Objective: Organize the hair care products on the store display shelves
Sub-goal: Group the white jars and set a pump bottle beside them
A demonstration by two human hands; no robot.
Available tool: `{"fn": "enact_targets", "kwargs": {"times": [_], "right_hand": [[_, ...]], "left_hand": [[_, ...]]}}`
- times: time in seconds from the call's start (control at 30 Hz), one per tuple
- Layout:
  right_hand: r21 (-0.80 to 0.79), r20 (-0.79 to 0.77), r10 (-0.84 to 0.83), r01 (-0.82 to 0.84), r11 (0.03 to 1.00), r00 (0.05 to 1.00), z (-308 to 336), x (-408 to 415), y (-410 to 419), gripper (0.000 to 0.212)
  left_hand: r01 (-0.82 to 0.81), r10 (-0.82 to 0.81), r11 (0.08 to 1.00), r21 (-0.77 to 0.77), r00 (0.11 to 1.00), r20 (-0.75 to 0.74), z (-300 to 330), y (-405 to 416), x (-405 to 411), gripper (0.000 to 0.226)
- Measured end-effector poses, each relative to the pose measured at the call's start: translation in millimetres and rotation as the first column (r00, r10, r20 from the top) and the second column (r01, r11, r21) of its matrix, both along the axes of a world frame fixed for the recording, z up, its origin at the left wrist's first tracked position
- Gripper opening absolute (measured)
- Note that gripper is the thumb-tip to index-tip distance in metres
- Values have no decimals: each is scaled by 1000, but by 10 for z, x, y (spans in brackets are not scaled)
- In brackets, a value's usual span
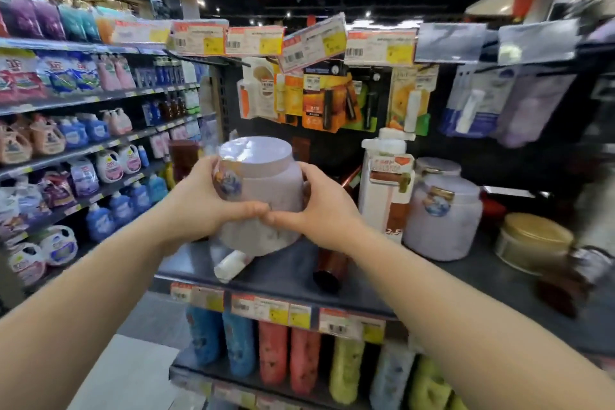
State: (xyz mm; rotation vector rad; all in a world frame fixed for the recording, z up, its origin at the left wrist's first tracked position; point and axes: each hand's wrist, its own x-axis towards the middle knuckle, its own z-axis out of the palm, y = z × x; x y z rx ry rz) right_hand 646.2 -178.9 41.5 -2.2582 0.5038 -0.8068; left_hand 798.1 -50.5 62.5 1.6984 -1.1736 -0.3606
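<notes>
Both hands cup a lavender hair-mask jar [263,190] from either side, lifted just above the dark shelf [286,273], probably because its wide body is too bulky for one hand. The left hand [203,200] wraps the labelled side, the right hand [316,206] the opposite side; fingers are curled round the jar, and the thumbs lie along its front wall, tips nearly meeting. The jar's axis stands nearly upright, lid up and tipped slightly toward the camera. Just below the jar a white tube [231,265] and a copper bottle [329,271] lie toppled. A matching lavender jar [442,210] stands upright to the right, past a white pump bottle [386,183], a likely spot for the held jar.
</notes>
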Motion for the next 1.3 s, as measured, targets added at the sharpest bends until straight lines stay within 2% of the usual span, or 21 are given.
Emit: {"fn": "enact_targets", "kwargs": {"times": [0.07, 0.1, 0.3, 0.4, 0.5, 0.7, 0.87, 1.3], "right_hand": [[18, -37, -51, 52, 998, 998, -74, -394, -149, 79], [28, -59, -83, 85, 996, 995, -113, -611, -224, 79], [45, -146, -285, 294, 955, 947, -307, -1827, -612, 81], [51, -162, -359, 371, 927, 919, -429, -2225, -757, 80], [93, -175, -385, 405, 910, 906, -574, -2447, -869, 90], [166, -122, -369, 385, 908, 922, -686, -2585, -1096, 94], [174, -150, -266, 291, 941, 952, -625, -2587, -1192, 112], [200, -198, -145, 184, 962, 969, -595, -2630, -1313, 104]], "left_hand": [[-13, 14, 999, 31, 1000, -22, -147, -228, -283, 114], [-3, 4, 999, 47, 1000, -18, -209, -348, -453, 117], [152, -147, 982, 113, 988, -48, -468, -1028, -1491, 103], [216, -211, 970, 112, 976, -56, -602, -1270, -1883, 96], [292, -285, 950, 113, 955, -78, -761, -1468, -2102, 94], [317, -304, 942, 110, 945, -121, -831, -1700, -2250, 112], [315, -306, 941, 121, 948, -88, -836, -1714, -2308, 119], [227, -229, 958, 175, 973, -5, -809, -1697, -2410, 112]]}}
